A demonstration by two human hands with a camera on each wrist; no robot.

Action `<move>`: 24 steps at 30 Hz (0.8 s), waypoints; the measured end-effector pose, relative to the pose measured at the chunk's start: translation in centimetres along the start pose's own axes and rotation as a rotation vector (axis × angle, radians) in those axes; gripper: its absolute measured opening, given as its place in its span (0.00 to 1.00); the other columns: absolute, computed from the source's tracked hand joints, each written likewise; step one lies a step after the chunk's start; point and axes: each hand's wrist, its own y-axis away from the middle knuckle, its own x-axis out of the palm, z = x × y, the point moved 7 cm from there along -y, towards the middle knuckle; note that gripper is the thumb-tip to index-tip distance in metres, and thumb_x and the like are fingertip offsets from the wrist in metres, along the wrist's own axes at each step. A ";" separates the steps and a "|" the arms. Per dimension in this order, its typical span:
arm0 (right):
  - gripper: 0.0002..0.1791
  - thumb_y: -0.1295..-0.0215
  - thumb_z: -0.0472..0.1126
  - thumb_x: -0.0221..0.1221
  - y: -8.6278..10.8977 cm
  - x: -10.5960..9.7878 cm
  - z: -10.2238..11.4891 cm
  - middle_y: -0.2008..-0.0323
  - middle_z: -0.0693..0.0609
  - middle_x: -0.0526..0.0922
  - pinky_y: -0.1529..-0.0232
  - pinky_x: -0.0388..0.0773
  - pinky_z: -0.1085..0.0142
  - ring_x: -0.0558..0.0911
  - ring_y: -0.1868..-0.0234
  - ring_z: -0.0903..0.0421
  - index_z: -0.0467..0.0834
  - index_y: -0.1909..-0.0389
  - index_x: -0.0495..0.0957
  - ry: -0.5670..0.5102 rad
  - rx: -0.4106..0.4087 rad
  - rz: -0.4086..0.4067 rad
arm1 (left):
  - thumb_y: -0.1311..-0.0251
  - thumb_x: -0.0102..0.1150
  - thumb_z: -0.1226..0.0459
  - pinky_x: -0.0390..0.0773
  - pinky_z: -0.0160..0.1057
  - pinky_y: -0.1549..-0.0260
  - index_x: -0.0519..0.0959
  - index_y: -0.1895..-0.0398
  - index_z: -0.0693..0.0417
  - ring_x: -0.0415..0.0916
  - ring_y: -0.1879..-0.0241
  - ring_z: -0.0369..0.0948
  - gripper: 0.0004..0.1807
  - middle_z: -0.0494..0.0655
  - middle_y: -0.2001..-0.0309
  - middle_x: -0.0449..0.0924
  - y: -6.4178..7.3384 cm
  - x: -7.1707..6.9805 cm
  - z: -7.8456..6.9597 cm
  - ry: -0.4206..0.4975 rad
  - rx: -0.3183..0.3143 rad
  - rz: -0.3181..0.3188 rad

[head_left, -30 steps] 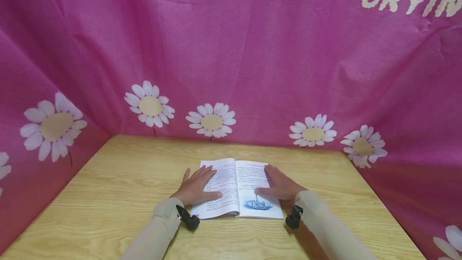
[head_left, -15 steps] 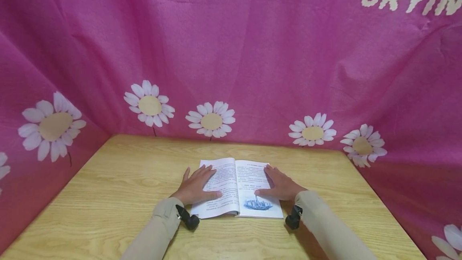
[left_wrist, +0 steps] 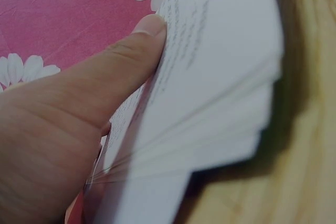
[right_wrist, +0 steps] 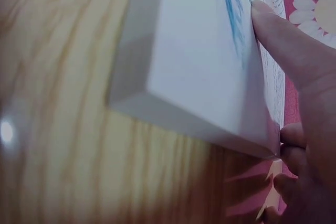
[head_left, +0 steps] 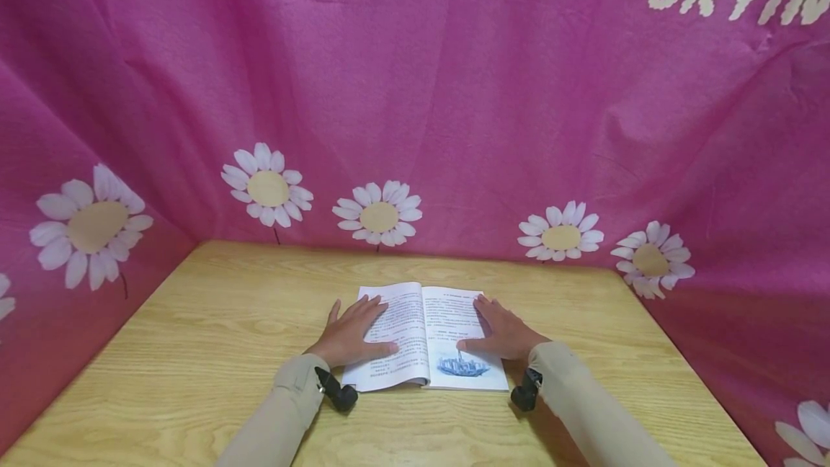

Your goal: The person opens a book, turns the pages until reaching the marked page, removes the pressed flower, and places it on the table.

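Note:
An open book [head_left: 447,316] lies on the table, printed text on both pages and a blue city drawing [head_left: 462,365] low on the right one. My left hand [head_left: 353,334] rests spread on the left page; its thumb [left_wrist: 126,59] lies across the text in the left wrist view, above slightly fanned page edges. On the right page rests my right hand [head_left: 509,334], its thumb [right_wrist: 286,35] beside the drawing. The right wrist view shows its other fingers [right_wrist: 294,156] bent near the book's outer edge, partly hidden by the hand.
The wooden table [head_left: 227,323] extends around the book on all sides. A magenta cloth [head_left: 454,92] with white daisies and pale letters hangs at the back and both sides. Black wrist cameras [head_left: 340,393] sit on both beige sleeves [head_left: 272,416].
Both hands and the book stay in place. Only the head view has shifted very slightly.

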 end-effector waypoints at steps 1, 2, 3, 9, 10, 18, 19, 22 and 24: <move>0.64 0.55 0.75 0.62 0.0 0.0 0.0 0.24 0.45 0.47 0.29 0.45 0.43 0.43 0.25 0.40 0.42 0.25 0.49 0.001 -0.002 -0.001 | 0.52 0.56 0.29 0.27 0.60 0.32 0.60 0.27 0.43 0.43 0.25 0.47 0.51 0.45 0.25 0.53 0.0 -0.1 0.0 0.000 0.003 -0.003; 0.64 0.54 0.74 0.62 0.0 0.0 0.0 0.24 0.45 0.47 0.29 0.45 0.44 0.44 0.25 0.40 0.42 0.25 0.49 0.002 -0.004 -0.002 | 0.52 0.56 0.29 0.28 0.60 0.32 0.61 0.27 0.44 0.43 0.25 0.47 0.51 0.45 0.25 0.53 0.0 -0.1 -0.1 -0.001 0.004 -0.002; 0.64 0.54 0.74 0.62 0.0 0.0 0.0 0.24 0.45 0.47 0.29 0.45 0.43 0.44 0.25 0.39 0.42 0.25 0.50 0.002 -0.006 -0.002 | 0.52 0.56 0.29 0.27 0.60 0.32 0.60 0.27 0.43 0.43 0.25 0.47 0.51 0.45 0.25 0.53 0.0 -0.1 -0.1 -0.003 0.003 -0.001; 0.63 0.55 0.74 0.63 -0.2 0.0 -0.1 0.24 0.45 0.48 0.29 0.46 0.43 0.44 0.25 0.40 0.43 0.25 0.50 -0.007 -0.010 -0.008 | 0.52 0.56 0.29 0.27 0.60 0.32 0.61 0.27 0.43 0.43 0.25 0.47 0.51 0.44 0.25 0.54 0.1 -0.2 -0.1 0.000 -0.005 0.003; 0.63 0.55 0.74 0.63 -0.2 0.0 -0.1 0.24 0.44 0.49 0.29 0.47 0.43 0.45 0.25 0.40 0.43 0.25 0.51 -0.010 -0.011 -0.012 | 0.52 0.56 0.29 0.27 0.60 0.32 0.61 0.27 0.43 0.42 0.25 0.47 0.51 0.44 0.25 0.53 0.1 -0.2 -0.1 0.000 -0.007 0.005; 0.64 0.55 0.73 0.64 0.0 -0.1 0.0 0.25 0.40 0.49 0.30 0.48 0.42 0.46 0.25 0.39 0.42 0.25 0.50 -0.049 0.002 -0.015 | 0.53 0.55 0.28 0.28 0.61 0.32 0.61 0.27 0.43 0.43 0.25 0.48 0.52 0.44 0.25 0.54 0.0 -0.1 -0.1 -0.001 -0.003 0.008; 0.63 0.55 0.73 0.65 0.1 -0.1 0.1 0.25 0.40 0.49 0.30 0.48 0.42 0.46 0.25 0.39 0.42 0.25 0.50 -0.055 0.000 -0.016 | 0.53 0.56 0.28 0.27 0.61 0.32 0.61 0.27 0.43 0.42 0.25 0.48 0.52 0.44 0.25 0.54 0.0 -0.1 -0.1 0.002 -0.004 0.008; 0.63 0.55 0.72 0.65 0.2 -0.3 0.3 0.25 0.40 0.48 0.29 0.47 0.43 0.46 0.25 0.39 0.42 0.25 0.49 -0.062 -0.013 -0.019 | 0.52 0.56 0.29 0.27 0.60 0.32 0.61 0.27 0.43 0.42 0.25 0.47 0.51 0.44 0.25 0.53 0.0 -0.1 0.0 0.001 -0.007 0.008; 0.62 0.53 0.71 0.65 0.3 -0.4 0.5 0.25 0.39 0.49 0.29 0.48 0.42 0.47 0.26 0.39 0.41 0.25 0.49 -0.069 -0.038 -0.028 | 0.52 0.56 0.29 0.27 0.60 0.32 0.60 0.27 0.42 0.42 0.25 0.47 0.51 0.43 0.25 0.53 -0.1 -0.1 0.0 -0.004 -0.008 0.006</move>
